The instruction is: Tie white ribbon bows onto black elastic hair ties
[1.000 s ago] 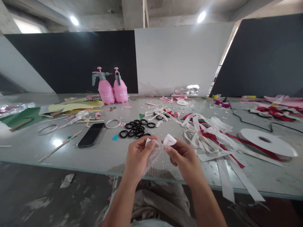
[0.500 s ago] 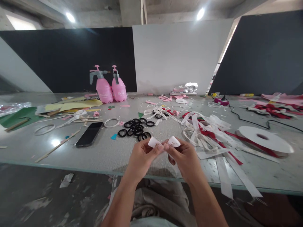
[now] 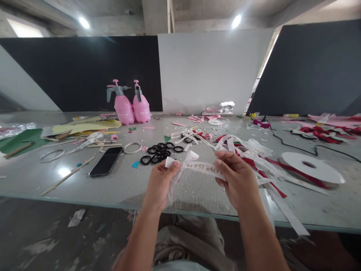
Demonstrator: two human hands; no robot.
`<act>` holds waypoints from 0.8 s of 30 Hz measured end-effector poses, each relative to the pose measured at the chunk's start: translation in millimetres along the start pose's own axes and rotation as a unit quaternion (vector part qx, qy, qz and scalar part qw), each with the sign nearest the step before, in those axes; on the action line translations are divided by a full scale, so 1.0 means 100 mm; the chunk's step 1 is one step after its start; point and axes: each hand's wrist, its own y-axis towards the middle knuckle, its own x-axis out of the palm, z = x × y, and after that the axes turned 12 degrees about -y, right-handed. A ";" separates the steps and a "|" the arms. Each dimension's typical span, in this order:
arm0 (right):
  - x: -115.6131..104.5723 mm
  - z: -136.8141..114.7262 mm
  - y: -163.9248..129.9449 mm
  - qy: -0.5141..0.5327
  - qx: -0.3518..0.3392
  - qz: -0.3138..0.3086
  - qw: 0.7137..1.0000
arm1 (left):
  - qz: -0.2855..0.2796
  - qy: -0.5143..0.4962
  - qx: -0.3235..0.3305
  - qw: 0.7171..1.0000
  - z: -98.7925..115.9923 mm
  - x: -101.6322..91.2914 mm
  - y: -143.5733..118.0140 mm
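Note:
A white ribbon (image 3: 201,168) with gold lettering stretches between my two hands over the front of the table. It is gathered into a small bow with a knot near its left end. My left hand (image 3: 162,178) pinches the bow's left side between thumb and fingers, and a tail of ribbon hangs below it. My right hand (image 3: 238,175) is closed on the lettered tail, held out to the right. Just beyond my left hand lies a pile of black hair ties (image 3: 160,151). Right of my right hand is a heap of white and red ribbons (image 3: 254,150).
A black phone (image 3: 106,162) and a thin wooden stick (image 3: 69,176) lie on the left. Two pink spray bottles (image 3: 124,109) stand at the back. A white ribbon spool (image 3: 318,165) lies at the right, with a black cable (image 3: 293,146) behind it. Paper scraps litter the table.
My hands were together with two white loops upright between them. Now they have moved apart, my right hand to the right, with the lettered ribbon tail drawn out and the bow visible.

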 end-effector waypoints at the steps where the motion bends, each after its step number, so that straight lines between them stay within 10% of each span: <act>1: -0.02 -0.01 0.02 -0.029 -0.025 0.030 0.999 | 0.004 0.000 0.010 1.000 0.00 -0.01 0.01; 4: -0.02 -0.10 0.08 -0.139 -0.093 0.034 0.985 | -0.006 0.005 0.024 1.000 0.02 0.00 0.04; 9: 0.19 -0.28 0.32 -0.258 -0.105 -0.175 0.944 | -0.064 0.057 0.043 0.995 0.15 0.15 0.20; 16: 0.32 -0.28 0.91 -0.213 -0.101 -0.170 0.957 | -0.120 0.119 0.102 0.980 0.33 0.44 0.80; 24: 0.27 0.11 1.33 -0.220 -0.105 -0.139 0.960 | -0.129 0.154 0.110 0.973 0.02 0.45 1.36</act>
